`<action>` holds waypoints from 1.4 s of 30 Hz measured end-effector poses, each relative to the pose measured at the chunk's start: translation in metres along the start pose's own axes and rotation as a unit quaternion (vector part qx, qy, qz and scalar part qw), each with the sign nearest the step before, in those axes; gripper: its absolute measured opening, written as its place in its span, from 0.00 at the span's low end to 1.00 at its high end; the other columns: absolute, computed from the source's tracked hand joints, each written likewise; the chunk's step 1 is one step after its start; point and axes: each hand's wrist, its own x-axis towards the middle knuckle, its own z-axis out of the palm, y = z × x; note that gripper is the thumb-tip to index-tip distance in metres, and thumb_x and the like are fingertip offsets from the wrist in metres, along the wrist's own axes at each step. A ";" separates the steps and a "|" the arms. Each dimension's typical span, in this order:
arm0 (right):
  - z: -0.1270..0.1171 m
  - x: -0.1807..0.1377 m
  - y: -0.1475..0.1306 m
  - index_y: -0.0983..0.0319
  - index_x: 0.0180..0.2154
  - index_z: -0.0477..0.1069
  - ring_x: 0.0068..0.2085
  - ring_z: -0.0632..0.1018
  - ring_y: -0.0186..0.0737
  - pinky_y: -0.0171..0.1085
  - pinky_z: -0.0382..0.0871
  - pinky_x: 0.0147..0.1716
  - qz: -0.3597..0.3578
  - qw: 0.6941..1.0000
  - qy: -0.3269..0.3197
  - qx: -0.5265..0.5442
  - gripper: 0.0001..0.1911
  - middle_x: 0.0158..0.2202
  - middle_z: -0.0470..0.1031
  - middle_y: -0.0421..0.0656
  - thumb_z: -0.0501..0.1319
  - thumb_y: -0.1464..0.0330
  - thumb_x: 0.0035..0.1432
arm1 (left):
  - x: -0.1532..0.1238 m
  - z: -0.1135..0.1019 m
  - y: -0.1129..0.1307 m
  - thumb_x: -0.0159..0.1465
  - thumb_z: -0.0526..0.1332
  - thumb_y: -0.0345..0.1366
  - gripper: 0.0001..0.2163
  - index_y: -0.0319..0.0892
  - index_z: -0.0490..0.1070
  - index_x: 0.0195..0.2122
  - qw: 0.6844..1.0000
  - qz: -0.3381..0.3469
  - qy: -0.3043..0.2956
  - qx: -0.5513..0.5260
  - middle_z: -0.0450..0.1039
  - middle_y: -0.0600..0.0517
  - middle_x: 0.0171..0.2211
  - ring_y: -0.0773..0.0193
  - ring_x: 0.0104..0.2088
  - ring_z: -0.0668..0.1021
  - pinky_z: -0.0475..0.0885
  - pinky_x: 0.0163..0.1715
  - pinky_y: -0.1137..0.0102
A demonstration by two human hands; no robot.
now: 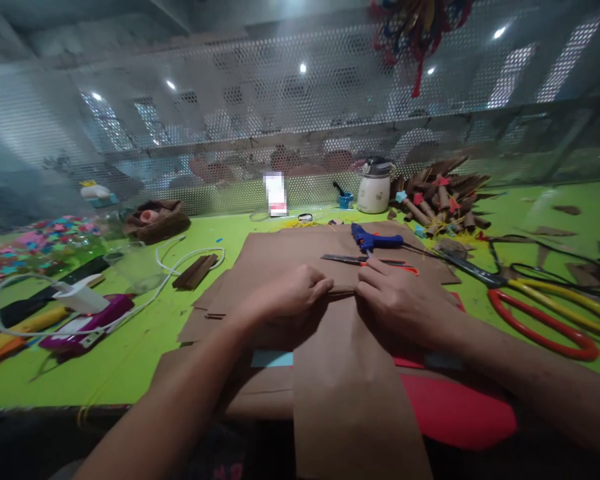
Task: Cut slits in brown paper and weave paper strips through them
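Observation:
A long strip of brown kraft paper (350, 393) runs from the table toward me, its far end folded over. My left hand (303, 290) pinches the left end of that fold, fingers closed. At the right end, my right hand (393, 290) grips the fold with its fingers bent round the paper. Beneath lies a stack of brown paper sheets (275, 253). A blue glue gun (377, 238) and a utility knife (345, 259) rest on the stack, just beyond my hands. Red paper (460, 413) and a light blue piece (271, 359) show under the strip.
Large scissors with red and yellow handles (540, 323) lie at right. Rolled brown paper pieces (440, 200) are heaped behind, beside a white jug (374, 190). At left are a purple power strip (87, 330), a white cable (163, 263) and colourful paper stars (40, 247).

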 end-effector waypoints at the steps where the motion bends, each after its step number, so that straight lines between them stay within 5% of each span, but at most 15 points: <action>1: -0.001 0.000 -0.001 0.65 0.31 0.68 0.35 0.64 0.43 0.40 0.59 0.33 0.003 1.000 0.008 -0.001 0.09 0.33 0.66 0.48 0.50 0.76 0.61 | 0.000 -0.001 0.000 0.66 0.46 0.48 0.21 0.38 0.66 0.25 1.000 0.002 -0.010 -0.015 0.63 0.54 0.21 0.69 0.22 0.62 0.55 0.23 0.72; 12: -0.001 0.000 -0.006 0.64 0.30 0.67 0.36 0.62 0.44 0.42 0.59 0.35 0.015 0.999 0.043 0.016 0.11 0.32 0.65 0.48 0.50 0.76 0.61 | -0.007 -0.006 0.005 0.64 0.50 0.52 0.20 0.40 0.58 0.24 0.965 0.007 -0.136 -0.226 0.52 0.57 0.23 0.70 0.24 0.58 0.56 0.23 0.74; 16: -0.002 0.001 -0.002 0.63 0.31 0.69 0.38 0.65 0.43 0.42 0.62 0.38 0.048 0.987 0.048 0.143 0.10 0.35 0.67 0.48 0.51 0.75 0.60 | -0.006 -0.002 0.003 0.63 0.53 0.50 0.19 0.39 0.61 0.26 0.959 -0.009 -0.133 -0.249 0.55 0.56 0.24 0.70 0.25 0.59 0.57 0.24 0.74; 22: -0.007 -0.001 0.014 0.59 0.44 0.68 0.44 0.71 0.40 0.39 0.65 0.43 0.160 0.871 -0.003 0.465 0.13 0.45 0.70 0.45 0.57 0.72 0.55 | -0.007 -0.001 0.001 0.63 0.55 0.49 0.17 0.38 0.65 0.28 0.950 -0.003 -0.133 -0.281 0.56 0.57 0.23 0.72 0.24 0.59 0.55 0.23 0.75; 27: 0.001 0.001 0.016 0.63 0.30 0.69 0.24 0.67 0.31 0.32 0.60 0.24 0.222 0.751 -0.107 0.613 0.17 0.22 0.67 0.38 0.52 0.57 0.61 | -0.008 0.003 0.004 0.63 0.54 0.50 0.18 0.38 0.64 0.28 0.941 0.001 -0.127 -0.314 0.56 0.57 0.23 0.72 0.24 0.59 0.56 0.22 0.76; 30: 0.008 0.001 0.015 0.63 0.25 0.65 0.20 0.62 0.28 0.31 0.54 0.20 0.256 0.716 -0.132 0.635 0.19 0.17 0.61 0.35 0.56 0.55 0.58 | -0.008 0.003 0.005 0.63 0.54 0.50 0.17 0.38 0.66 0.30 0.948 0.006 -0.126 -0.291 0.59 0.56 0.25 0.71 0.25 0.62 0.58 0.23 0.76; 36: 0.012 0.001 0.011 0.63 0.27 0.69 0.20 0.63 0.29 0.31 0.53 0.20 0.304 0.739 -0.087 0.595 0.17 0.18 0.65 0.36 0.59 0.55 0.55 | -0.009 0.001 0.013 0.64 0.53 0.47 0.16 0.38 0.69 0.35 0.977 0.022 -0.096 -0.189 0.64 0.55 0.27 0.69 0.28 0.65 0.59 0.26 0.75; 42: -0.005 0.004 0.004 0.62 0.29 0.75 0.26 0.70 0.33 0.32 0.58 0.24 0.277 0.846 -0.027 0.454 0.14 0.24 0.74 0.41 0.58 0.59 0.57 | -0.018 0.003 0.019 0.65 0.49 0.44 0.14 0.40 0.67 0.32 0.997 0.006 -0.049 -0.059 0.64 0.55 0.24 0.69 0.24 0.64 0.55 0.23 0.73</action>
